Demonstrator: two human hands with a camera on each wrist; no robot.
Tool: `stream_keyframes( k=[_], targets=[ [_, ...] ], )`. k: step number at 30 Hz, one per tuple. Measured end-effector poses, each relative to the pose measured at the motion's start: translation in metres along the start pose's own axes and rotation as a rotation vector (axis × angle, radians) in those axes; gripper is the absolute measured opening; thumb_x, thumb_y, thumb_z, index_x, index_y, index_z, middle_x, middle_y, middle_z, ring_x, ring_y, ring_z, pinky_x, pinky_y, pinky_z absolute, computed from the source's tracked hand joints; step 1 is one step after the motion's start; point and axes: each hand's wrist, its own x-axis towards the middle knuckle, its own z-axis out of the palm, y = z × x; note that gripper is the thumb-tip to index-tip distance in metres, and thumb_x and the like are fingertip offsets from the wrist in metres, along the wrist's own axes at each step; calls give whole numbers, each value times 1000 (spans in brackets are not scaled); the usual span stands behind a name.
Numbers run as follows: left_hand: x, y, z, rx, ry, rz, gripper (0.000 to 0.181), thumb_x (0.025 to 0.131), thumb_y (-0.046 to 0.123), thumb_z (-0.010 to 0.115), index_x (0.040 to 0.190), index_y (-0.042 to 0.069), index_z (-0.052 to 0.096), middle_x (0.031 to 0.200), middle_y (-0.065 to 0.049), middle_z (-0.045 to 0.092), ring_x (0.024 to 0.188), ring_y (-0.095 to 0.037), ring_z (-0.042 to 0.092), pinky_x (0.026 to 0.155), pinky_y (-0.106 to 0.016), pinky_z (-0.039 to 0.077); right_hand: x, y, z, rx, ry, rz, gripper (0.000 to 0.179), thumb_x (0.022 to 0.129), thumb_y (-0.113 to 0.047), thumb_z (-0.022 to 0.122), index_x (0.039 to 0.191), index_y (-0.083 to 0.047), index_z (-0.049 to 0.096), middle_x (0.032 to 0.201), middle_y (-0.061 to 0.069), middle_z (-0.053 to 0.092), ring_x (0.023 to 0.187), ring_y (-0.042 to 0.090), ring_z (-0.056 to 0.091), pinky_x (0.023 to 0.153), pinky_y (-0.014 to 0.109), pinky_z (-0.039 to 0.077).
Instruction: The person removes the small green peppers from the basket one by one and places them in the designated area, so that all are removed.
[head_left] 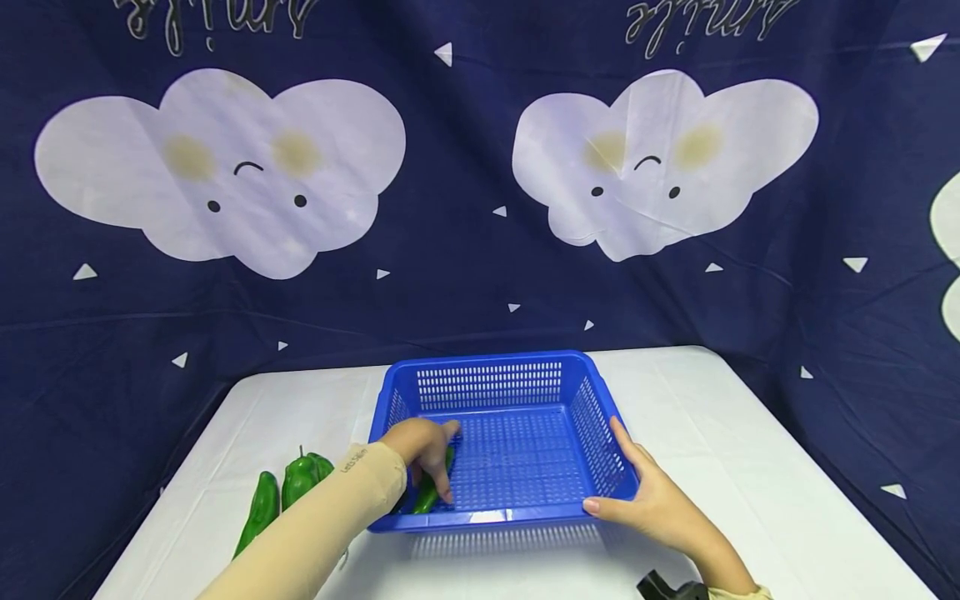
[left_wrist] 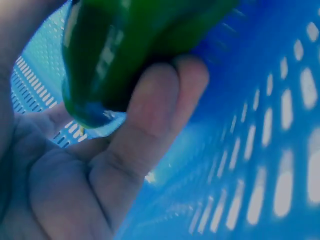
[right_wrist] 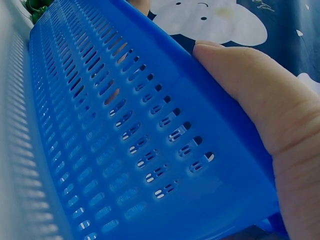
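My left hand [head_left: 427, 446] is down inside the left part of a blue plastic basket [head_left: 495, 518]. Its thumb and fingers hold a glossy green pepper [left_wrist: 110, 55], close to the slotted wall in the left wrist view. A green pepper [head_left: 427, 493] shows beneath this hand in the head view, low at the basket's near left corner; the hand covers part of it. My right hand [head_left: 652, 500] grips the basket's rim at the near right corner. Its thumb [right_wrist: 250, 75] lies along the rim in the right wrist view, the other fingers hidden there.
Left of the basket, a long green pepper [head_left: 260, 510] and rounder green peppers [head_left: 300, 479] lie on the white-covered table [head_left: 675, 383], partly behind my left forearm. A dark blue cloth [head_left: 457, 250] with white clouds hangs behind the table.
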Motion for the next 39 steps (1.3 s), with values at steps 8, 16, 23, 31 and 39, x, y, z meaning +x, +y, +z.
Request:
stream_keyframes(
  k=[8,16,23,31,39],
  targets=[
    [7,14,7,-105,-1,70,92,64,22,95,138,21,39,103,-17,59,71,-27,71,72,-36,60,-1,1,1,12,10,-4,115,77,-31,84,161,-18,7,159,31,16,144,51,21,109,73,24],
    [8,30,11,-99,30,150,78,66,23,93,127,19,44,92,-9,59,71,-24,71,83,-36,56,0,1,1,15,3,6,115,77,-31,84,161,-22,5,160,30,15,145,52,20,109,74,24],
    [9,39,12,-101,50,183,70,69,30,92,121,20,45,83,-4,60,71,-21,71,84,-36,52,-1,1,1,21,4,5,115,77,-30,84,161,-21,5,159,31,15,145,50,21,110,73,24],
    [14,40,10,-223,47,264,64,71,20,90,118,14,48,88,-6,57,69,-24,69,74,-31,55,-1,0,1,37,0,9,116,77,-29,84,161,-20,5,160,31,14,145,51,20,110,73,22],
    [21,44,12,-358,22,344,65,72,13,89,124,8,50,96,-9,55,74,-22,66,73,-33,60,-1,-1,1,45,-6,16,115,78,-29,84,161,-23,4,161,30,13,146,52,18,110,74,22]
  ],
)
